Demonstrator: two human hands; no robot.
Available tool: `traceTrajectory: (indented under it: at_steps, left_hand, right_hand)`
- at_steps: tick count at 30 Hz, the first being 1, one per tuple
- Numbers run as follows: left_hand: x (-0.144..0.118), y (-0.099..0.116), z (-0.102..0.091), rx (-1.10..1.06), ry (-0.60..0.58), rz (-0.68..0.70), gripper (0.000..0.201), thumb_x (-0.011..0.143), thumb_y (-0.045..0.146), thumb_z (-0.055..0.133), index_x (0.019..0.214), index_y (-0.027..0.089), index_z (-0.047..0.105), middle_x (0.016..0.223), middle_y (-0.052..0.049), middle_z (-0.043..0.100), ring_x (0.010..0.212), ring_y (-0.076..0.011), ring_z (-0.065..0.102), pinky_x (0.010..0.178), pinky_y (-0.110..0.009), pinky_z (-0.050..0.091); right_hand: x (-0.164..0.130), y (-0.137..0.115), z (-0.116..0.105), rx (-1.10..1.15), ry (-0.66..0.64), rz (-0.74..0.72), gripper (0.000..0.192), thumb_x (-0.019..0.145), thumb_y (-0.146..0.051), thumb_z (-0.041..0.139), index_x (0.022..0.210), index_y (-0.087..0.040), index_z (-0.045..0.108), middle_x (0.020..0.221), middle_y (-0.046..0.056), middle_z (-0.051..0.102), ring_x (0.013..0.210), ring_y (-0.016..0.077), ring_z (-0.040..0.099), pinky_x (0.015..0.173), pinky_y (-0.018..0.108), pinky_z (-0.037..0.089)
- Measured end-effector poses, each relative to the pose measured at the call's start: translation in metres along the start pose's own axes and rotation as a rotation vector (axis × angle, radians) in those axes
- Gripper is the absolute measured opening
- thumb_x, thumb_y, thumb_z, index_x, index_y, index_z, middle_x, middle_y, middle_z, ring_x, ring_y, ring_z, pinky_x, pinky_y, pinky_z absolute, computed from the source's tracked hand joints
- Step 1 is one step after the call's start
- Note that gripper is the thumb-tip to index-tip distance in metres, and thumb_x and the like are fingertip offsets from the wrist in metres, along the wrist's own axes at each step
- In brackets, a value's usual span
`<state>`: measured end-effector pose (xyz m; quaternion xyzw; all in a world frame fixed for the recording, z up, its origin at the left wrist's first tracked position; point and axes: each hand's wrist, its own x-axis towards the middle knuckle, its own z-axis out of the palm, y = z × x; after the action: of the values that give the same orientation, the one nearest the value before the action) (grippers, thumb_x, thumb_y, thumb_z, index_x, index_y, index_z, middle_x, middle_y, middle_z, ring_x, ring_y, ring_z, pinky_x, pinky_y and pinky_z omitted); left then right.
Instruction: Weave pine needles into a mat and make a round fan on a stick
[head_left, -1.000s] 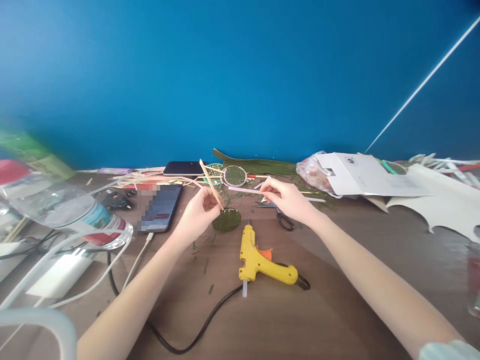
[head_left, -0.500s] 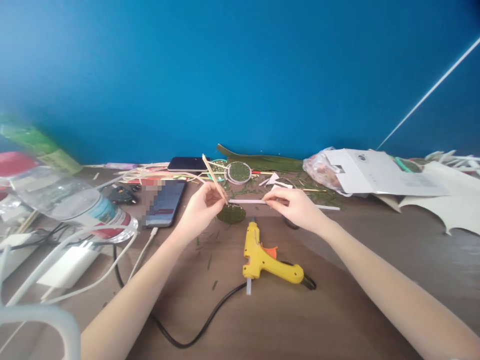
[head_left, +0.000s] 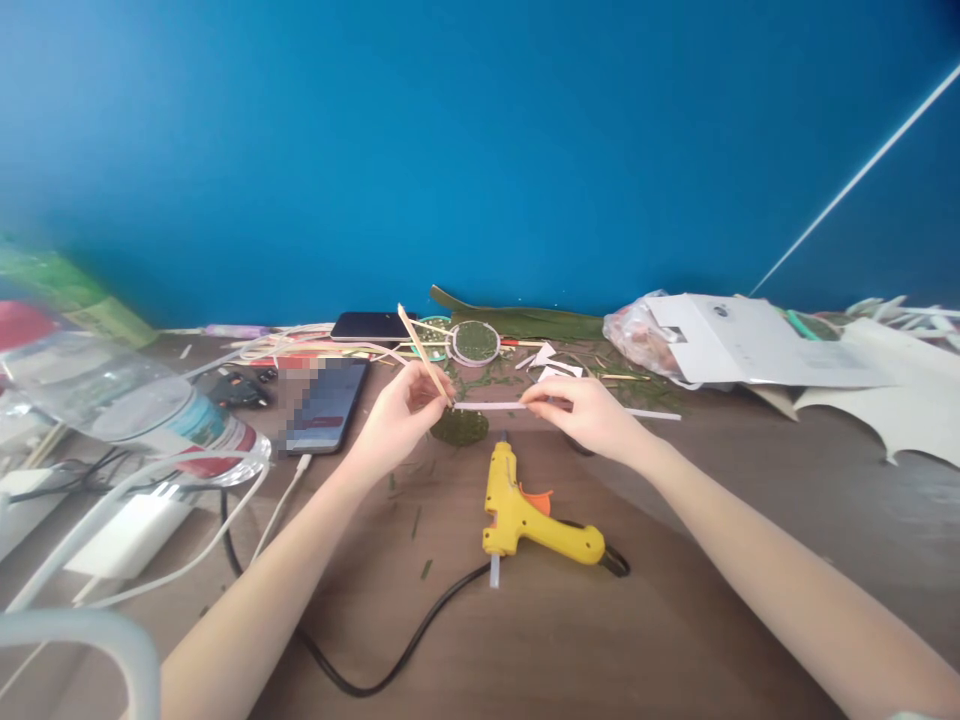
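Wooden stick (head_left: 424, 352) in left hand (head_left: 397, 420) grip

The right hand (head_left: 589, 412) now sits lower and nearer the left hand (head_left: 401, 412), bringing the pale strip (head_left: 491, 406) level until its tip meets the wooden stick (head_left: 424, 355).

Wooden stick (head_left: 421, 351) against white strip (head_left: 491, 406)

The plastic bottle (head_left: 112, 400) at the left is blurred and cut off by the edge. The phone screen (head_left: 322, 405) is pixelated. Scissors under the right hand (head_left: 589, 415) are mostly hidden. The white sheet (head_left: 885, 400) is cropped at the right.
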<state>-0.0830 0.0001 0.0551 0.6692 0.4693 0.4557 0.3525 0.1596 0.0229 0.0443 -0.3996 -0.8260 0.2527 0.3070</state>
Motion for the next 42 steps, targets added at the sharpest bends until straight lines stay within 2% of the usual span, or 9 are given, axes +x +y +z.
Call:
traceTrajectory:
  at_steps: [9,14,18,42]
  left_hand:
    - [-0.0010,0.0044,-0.0004,0.148,-0.006,-0.023,0.009,0.076,0.022,0.050,0.080,0.019,0.057,0.084,-0.002,0.062,0.079,-0.0149,0.058,0.074,-0.027,0.047]
    - [-0.0006,0.0018,-0.0008,0.143,-0.039,0.006,0.008,0.078,0.021,0.049,0.080,0.019,0.056,0.084,-0.001,0.061,0.080,-0.0145,0.057,0.074,-0.026,0.046]
    - [-0.0006,0.0011,-0.0005,0.150,-0.029,-0.002,0.009,0.078,0.022,0.048,0.080,0.019,0.056,0.084,-0.003,0.061,0.081,-0.0160,0.057,0.076,-0.029,0.046]
    - [-0.0001,0.0024,0.0003,0.115,-0.025,-0.019,0.008,0.078,0.027,0.053,0.078,0.019,0.054,0.081,0.000,0.060,0.076,-0.0147,0.056,0.071,-0.026,0.043]
  right_hand:
    - [0.0009,0.0015,0.0017,-0.022,-0.012,-0.003,0.017,0.082,-0.020,0.050,0.086,-0.022,0.067,0.084,0.002,0.068,0.075,0.0154,0.061,0.069,0.030,0.047]
    - [0.0008,0.0007,0.0029,-0.026,-0.015,-0.015,0.018,0.082,-0.018,0.050,0.086,-0.021,0.067,0.083,0.002,0.068,0.074,0.0148,0.061,0.069,0.029,0.047]
    - [0.0004,0.0012,0.0047,-0.021,-0.015,-0.017,0.019,0.081,-0.018,0.049,0.086,-0.022,0.067,0.084,0.003,0.069,0.075,0.0149,0.061,0.068,0.028,0.047]
    - [0.0010,0.0008,0.0070,-0.024,-0.033,0.019,0.017,0.082,-0.018,0.049,0.087,-0.020,0.066,0.083,0.002,0.068,0.074,0.0144,0.061,0.069,0.028,0.046]
